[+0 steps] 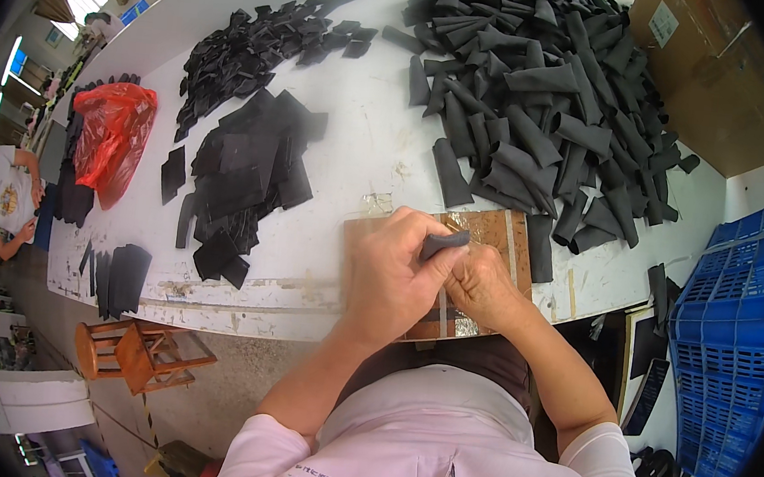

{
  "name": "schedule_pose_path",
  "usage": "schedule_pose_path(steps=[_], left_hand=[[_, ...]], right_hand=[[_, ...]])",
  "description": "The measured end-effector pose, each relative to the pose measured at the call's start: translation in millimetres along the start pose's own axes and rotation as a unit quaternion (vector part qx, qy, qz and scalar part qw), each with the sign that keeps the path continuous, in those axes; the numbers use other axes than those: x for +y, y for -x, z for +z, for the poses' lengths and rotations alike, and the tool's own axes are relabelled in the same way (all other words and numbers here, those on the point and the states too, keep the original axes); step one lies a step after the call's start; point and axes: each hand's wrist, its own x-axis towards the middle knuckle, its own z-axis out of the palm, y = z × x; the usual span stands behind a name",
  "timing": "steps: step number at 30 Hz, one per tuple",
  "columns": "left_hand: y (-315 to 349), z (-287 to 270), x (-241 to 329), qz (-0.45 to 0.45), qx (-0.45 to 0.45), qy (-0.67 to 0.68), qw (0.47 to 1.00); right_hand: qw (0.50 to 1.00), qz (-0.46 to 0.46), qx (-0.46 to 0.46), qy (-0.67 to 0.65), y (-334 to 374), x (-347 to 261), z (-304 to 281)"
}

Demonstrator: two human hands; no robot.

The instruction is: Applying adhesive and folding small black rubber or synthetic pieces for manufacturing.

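Note:
Both my hands meet over a brown board [494, 225] with tape strips, at the table's near edge. My left hand [392, 276] is closed round a short black tube-like piece [446, 243], whose end sticks out between thumb and fingers. Pressed close beside it, my right hand [489, 290] has its fingers curled in. What the right fingers grip, if anything, is hidden. Beyond the board lies a big heap of black soft tubes [531, 78]. One tube [539, 249] lies along the board's right edge.
Left on the white table [360, 135] are flat black pieces [251, 166], small black scraps [234, 59] and a red plastic bag [116, 139]. A cardboard box [715, 77] and blue crates [727, 336] stand right. A wooden stool [136, 353] and another person [9, 193] are left.

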Motion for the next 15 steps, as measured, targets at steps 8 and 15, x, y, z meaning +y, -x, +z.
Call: schedule_pose_path(steps=[8, 15], left_hand=[[6, -4, 12, 0.064, 0.088, 0.402, 0.909], [10, -9, -5, -0.011, 0.114, 0.487, 0.866]], right_hand=[[0.999, 0.019, -0.025, 0.028, -19, -28, -29], [0.996, -0.044, -0.010, 0.076, -18, -15, -14]])
